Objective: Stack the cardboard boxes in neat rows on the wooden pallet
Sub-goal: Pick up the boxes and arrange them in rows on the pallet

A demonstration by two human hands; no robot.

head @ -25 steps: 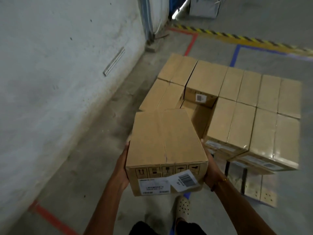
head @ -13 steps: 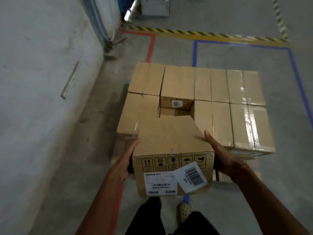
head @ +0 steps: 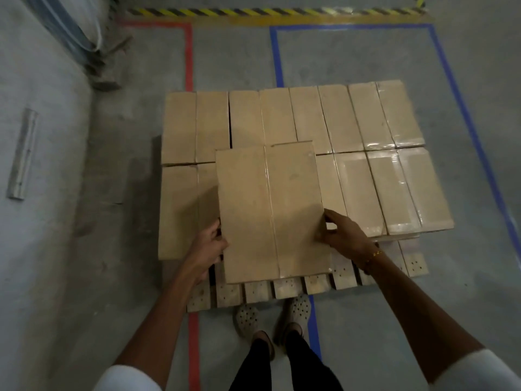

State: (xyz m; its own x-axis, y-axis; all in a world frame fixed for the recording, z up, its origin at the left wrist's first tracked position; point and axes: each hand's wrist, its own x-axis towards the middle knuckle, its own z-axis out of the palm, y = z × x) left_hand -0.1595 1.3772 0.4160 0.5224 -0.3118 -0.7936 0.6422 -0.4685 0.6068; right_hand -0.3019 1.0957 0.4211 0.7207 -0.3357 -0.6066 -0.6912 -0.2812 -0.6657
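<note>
I hold a brown cardboard box (head: 270, 213) over the front middle of the stack, above the gap between the stacked boxes. My left hand (head: 207, 249) grips its left side and my right hand (head: 342, 234) grips its right side, fingers curled on the edges. Its taped top faces me. Several stacked boxes (head: 366, 131) sit in two rows on the wooden pallet (head: 341, 275), whose slat ends stick out at the front. Whether the held box rests on anything I cannot tell.
A grey wall (head: 36, 221) rises on the left with a metal strip (head: 22, 153) on it. Red (head: 188, 55) and blue (head: 277, 57) floor lines run past the pallet, with a yellow-black hazard stripe (head: 253, 12) at the back. My feet (head: 270, 314) stand at the pallet's front.
I stepped up to the pallet and now look straight down. The box moved forward over the gap in the front row, and its labelled front face is out of sight.
</note>
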